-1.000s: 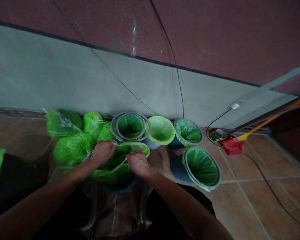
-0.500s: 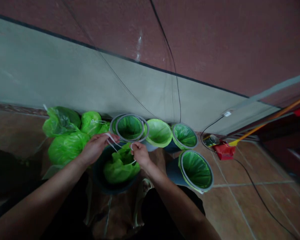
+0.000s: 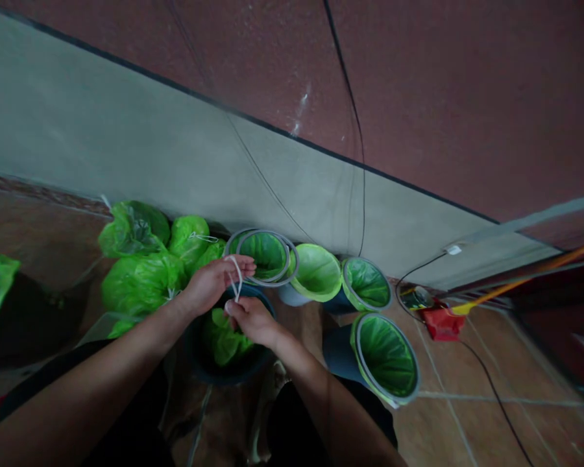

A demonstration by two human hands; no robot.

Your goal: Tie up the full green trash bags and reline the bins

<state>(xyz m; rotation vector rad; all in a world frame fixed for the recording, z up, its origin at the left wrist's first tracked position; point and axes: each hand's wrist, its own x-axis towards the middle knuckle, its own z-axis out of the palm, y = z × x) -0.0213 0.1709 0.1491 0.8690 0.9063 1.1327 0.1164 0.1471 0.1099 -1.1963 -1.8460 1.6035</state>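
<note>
A dark bin (image 3: 202, 363) stands on the floor between my knees, with a bunched green bag (image 3: 224, 338) inside it. My left hand (image 3: 214, 282) is closed on the bag's white drawstring (image 3: 235, 277), holding it up above the bin's far rim. My right hand (image 3: 250, 319) sits just below, fingers pinched on the lower end of the same string. The two hands nearly touch.
Tied full green bags (image 3: 141, 259) lie at the left by the wall. Several grey-rimmed bins with green liners (image 3: 265, 256) (image 3: 384, 353) stand ahead and to the right. A red object (image 3: 442, 324), black cables and an orange-handled broom (image 3: 530, 275) lie at the right.
The bag's mouth was spread over the bin rim; it has been gathered into the bin. My hands pulled the drawstring up and have come together over the bin.
</note>
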